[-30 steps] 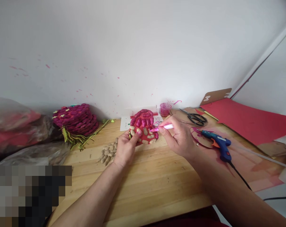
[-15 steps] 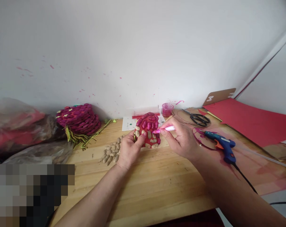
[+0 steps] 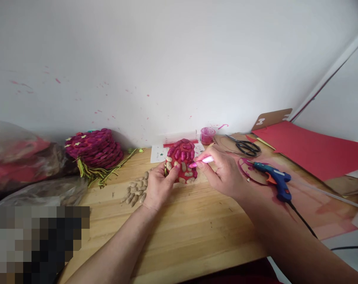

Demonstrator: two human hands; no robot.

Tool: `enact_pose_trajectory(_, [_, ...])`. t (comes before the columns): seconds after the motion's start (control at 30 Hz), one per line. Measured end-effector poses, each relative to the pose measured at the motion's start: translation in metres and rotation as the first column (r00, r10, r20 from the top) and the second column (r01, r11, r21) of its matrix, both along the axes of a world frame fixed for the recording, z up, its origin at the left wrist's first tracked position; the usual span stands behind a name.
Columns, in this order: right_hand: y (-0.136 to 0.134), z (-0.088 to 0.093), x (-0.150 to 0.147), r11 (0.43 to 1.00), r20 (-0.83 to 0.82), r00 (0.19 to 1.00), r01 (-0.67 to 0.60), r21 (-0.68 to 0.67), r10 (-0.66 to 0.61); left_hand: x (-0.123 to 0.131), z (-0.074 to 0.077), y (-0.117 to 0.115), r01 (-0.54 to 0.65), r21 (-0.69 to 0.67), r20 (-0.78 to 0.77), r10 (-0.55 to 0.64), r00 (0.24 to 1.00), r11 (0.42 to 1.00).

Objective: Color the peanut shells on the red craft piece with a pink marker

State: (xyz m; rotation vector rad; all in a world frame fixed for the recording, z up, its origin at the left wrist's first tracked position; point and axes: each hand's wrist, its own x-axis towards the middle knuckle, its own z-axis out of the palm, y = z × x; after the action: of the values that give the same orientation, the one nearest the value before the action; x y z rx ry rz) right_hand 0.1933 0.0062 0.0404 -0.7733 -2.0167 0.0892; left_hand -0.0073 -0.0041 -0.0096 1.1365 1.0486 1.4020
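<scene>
My left hand (image 3: 159,184) grips the left edge of a red rounded plaque (image 3: 181,176), its thumb on the front. Peanuts in shells cover the plaque; those on the upper part are glossy magenta, while several lower ones are bare tan. My right hand (image 3: 222,171) pinches a white paintbrush (image 3: 207,159) with a magenta-stained tip, which meets the plaque's right side among the bare peanuts. Loose peanuts (image 3: 136,190) lie on the wooden table left of my left hand. A cup of magenta paint (image 3: 207,135) stands behind the plaque, by the wall.
A stack of magenta peanut plaques (image 3: 94,149) with yellow-green cords sits at left, beside plastic bags (image 3: 22,157). On the right lie black-handled scissors (image 3: 247,148), a blue glue gun (image 3: 273,176) with its cord, and red sheets (image 3: 315,148). A printed card (image 3: 157,154) lies behind the plaque.
The whole view has shifted slightly, so everything sits a little further left. Both hands keep their holds, and the brush tip stays at the plaque's right side.
</scene>
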Motion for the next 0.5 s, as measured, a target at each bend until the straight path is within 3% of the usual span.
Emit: enact_pose_trajectory(0.5, [0.0002,-0.0041,-0.0020,0.997,0.047,0.999,-0.021,0.077,0.018,0.0014,0.0025,-0.0033,-0.025,0.050,-0.083,0.029,0.996,0.998])
